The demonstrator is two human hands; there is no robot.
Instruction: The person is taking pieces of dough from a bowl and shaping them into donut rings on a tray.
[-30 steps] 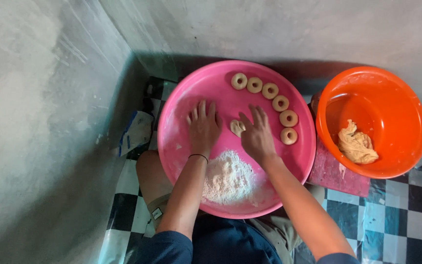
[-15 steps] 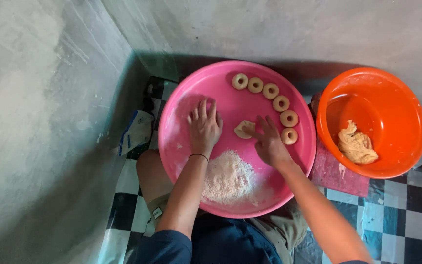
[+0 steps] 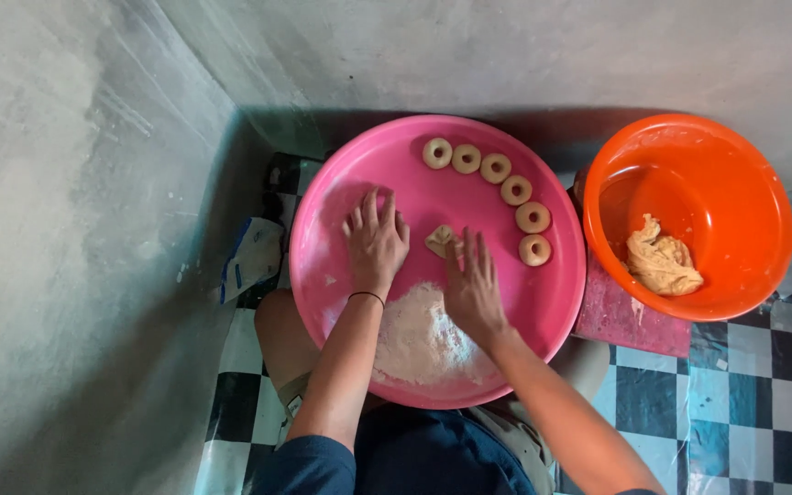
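Right hand [image 3: 472, 286] slid back, fingers spread, fingertips pressing dough piece [image 3: 439, 240]; left hand [image 3: 377, 240] flat.

Two bare plaster walls [image 3: 524, 64], grey with a greenish cast and streaked with scuffs, meet in a corner at the upper left. The left wall [image 3: 66, 275] fills that side of the view and is paler. Below them lies a black-and-white chequered floor [image 3: 744, 403], glossy like vinyl sheeting. Soft daylight falls evenly, leaving a dark shadow along the foot of the far wall.
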